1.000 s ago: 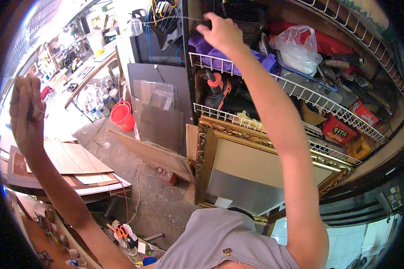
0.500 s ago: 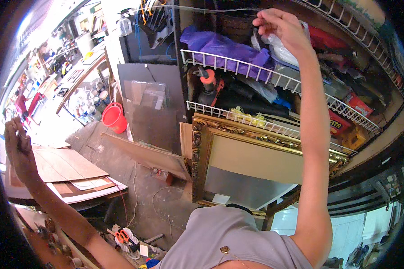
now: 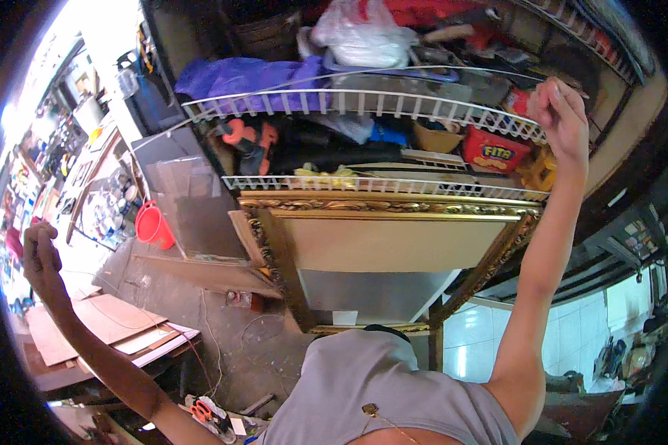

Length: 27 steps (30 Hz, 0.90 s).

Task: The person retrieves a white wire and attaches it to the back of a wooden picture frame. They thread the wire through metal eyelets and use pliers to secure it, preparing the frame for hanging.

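My right hand (image 3: 564, 119) is raised at the upper right, in front of the white wire shelves (image 3: 364, 100). Its fingers are pinched on a thin wire (image 3: 334, 71) that arcs leftward across the upper shelf. Just left of that hand stand a red box (image 3: 491, 152) and some yellow items. My left hand (image 3: 41, 256) is held up far out at the left, curled into a fist with nothing visible in it. It is over the floor, well away from the shelves.
A large gilded picture frame (image 3: 393, 208) leans under the shelves. A purple cloth (image 3: 245, 78) and a white plastic bag (image 3: 364, 37) lie on top. A red bucket (image 3: 154, 226), flat boards (image 3: 119, 326) and orange-handled tools (image 3: 200, 409) are on the concrete floor.
My right hand has swept from the upper middle to the far right along the shelf with the wire. My left hand has dropped lower and closed from an open palm into a fist.
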Tool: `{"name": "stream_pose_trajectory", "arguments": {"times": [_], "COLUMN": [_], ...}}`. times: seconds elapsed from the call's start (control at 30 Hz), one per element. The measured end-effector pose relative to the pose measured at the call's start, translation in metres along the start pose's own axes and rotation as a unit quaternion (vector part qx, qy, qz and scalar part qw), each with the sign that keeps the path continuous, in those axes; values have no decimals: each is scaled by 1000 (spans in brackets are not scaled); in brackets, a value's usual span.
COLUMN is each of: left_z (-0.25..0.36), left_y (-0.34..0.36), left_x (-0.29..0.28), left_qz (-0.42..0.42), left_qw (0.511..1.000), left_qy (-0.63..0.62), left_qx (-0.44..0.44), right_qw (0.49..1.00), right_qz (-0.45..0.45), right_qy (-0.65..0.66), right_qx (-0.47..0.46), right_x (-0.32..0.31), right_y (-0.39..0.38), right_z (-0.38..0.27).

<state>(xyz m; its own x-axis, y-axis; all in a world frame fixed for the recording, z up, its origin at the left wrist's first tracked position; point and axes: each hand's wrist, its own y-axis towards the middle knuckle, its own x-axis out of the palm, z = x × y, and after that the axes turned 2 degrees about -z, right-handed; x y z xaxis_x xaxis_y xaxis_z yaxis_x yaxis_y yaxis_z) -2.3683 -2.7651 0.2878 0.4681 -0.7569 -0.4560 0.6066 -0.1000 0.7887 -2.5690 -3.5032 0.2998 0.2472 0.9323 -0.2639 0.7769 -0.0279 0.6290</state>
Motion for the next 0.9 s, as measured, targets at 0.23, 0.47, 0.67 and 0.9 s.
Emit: {"name": "stream_pose_trajectory", "arguments": {"times": [0.23,0.47,0.67,0.9], "left_z": [75,306,385,410], "left_y": [-34,-191,-197,-239], "left_x": [130,355,384,402], "left_qz": [-60,-195,-309,-340], "left_qw": [968,885,834,834], "left_qy": [-237,-410,-428,-397], "left_qx": [-64,-104,-160,-176], "right_qw": [930,897,892,847], "right_qz": [216,178,265,260], "right_qy": [-295,234,206,312], "right_qx": [39,329,304,343], "right_x": [-41,84,44,61], "right_y": [-113,-231,-278,-310], "right_z": [-10,61,63,47]}}
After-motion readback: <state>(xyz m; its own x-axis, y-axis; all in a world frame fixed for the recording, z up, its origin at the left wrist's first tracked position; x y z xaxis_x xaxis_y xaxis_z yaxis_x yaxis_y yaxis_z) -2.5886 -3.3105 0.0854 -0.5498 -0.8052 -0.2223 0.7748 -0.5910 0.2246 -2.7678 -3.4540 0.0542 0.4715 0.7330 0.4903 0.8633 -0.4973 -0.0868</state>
